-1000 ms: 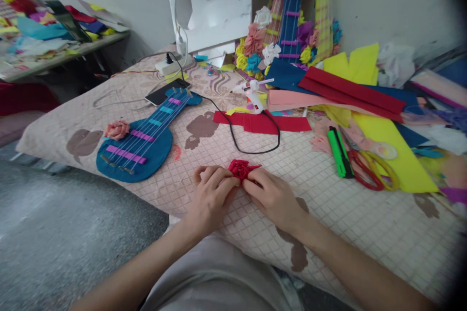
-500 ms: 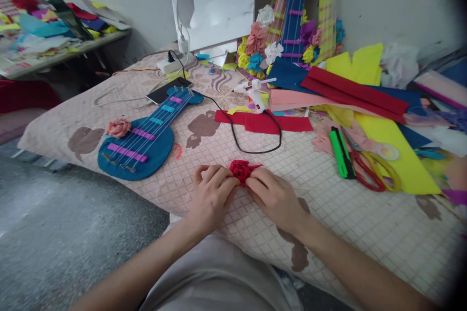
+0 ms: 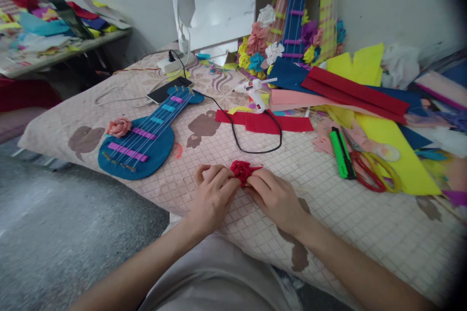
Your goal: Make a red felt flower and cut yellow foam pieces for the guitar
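A red crepe-paper flower (image 3: 241, 171) with layered petals is held low over the patterned tablecloth, close in front of me. My left hand (image 3: 214, 192) pinches its left lower side between thumb and fingers. On the opposite side, my right hand (image 3: 274, 197) grips the flower's right lower edge, fingers closed. A pointed red bit sticks out above the right fingertips. The underside of the flower is hidden by my fingers. To the left lies a blue toy guitar (image 3: 140, 148) with purple bars, strings and a pink paper flower (image 3: 118, 127) on its edge.
Beyond my hands, a white glue gun (image 3: 255, 95) stands by a red paper strip (image 3: 270, 123), its black cord looping nearer. A green cutter (image 3: 342, 153) and scissors (image 3: 370, 170) lie right, beside yellow paper (image 3: 401, 160). A phone (image 3: 170, 89) and power strip (image 3: 175, 63) sit behind the guitar.
Hardly anything differs. Both hands keep hold of the red flower in the same place, with only a slight shift of the right fingers; the view has moved very little.
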{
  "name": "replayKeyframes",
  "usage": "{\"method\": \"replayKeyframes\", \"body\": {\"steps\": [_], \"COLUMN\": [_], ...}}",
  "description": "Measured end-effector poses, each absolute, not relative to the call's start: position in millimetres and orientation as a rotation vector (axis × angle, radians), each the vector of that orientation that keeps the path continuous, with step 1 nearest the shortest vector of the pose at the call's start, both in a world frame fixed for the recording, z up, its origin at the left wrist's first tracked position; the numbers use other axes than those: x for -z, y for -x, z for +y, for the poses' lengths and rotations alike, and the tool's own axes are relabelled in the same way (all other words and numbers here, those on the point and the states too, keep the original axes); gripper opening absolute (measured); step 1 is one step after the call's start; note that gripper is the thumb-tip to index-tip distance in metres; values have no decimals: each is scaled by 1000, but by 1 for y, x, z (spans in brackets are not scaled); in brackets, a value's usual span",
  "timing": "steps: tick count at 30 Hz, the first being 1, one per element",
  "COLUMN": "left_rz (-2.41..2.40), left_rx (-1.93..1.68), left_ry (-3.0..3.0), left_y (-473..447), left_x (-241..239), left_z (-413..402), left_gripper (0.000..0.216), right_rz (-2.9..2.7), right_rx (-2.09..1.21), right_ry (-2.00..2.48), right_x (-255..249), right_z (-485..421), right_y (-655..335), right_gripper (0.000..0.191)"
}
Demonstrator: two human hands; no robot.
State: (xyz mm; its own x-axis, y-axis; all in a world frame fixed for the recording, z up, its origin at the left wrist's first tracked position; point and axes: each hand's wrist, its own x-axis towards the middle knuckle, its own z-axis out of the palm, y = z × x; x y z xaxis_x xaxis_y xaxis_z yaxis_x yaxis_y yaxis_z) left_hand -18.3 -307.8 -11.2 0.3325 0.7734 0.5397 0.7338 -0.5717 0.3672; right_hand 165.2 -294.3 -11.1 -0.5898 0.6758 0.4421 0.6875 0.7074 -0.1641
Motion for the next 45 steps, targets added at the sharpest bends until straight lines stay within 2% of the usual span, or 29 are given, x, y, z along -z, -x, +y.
{"method": "replayKeyframes", "body": {"steps": [14,25,35,45], "left_rz": [1478,1464,1433,1446], "left_rx": [-1115,-1060,-1050,-1022], "left_ry": [-2537,-2551,-2545,-2558], "left_y": [17,17,17,17], "left_x": [12,11,12,10], "left_z": [-307,-307,-308,-308], "left_gripper": [7,10,10,11], "right_rz": [-2478,-2458,-2520,-2501], "right_rx": [124,49,100,103], "right_ry": [955,1067,1016,1073], "right_x": [4,13,7,10], "right_z": [-294,-296,-295,-297], "right_y": [-164,-166,-164,-165], "right_gripper": [25,20,27,26]}}
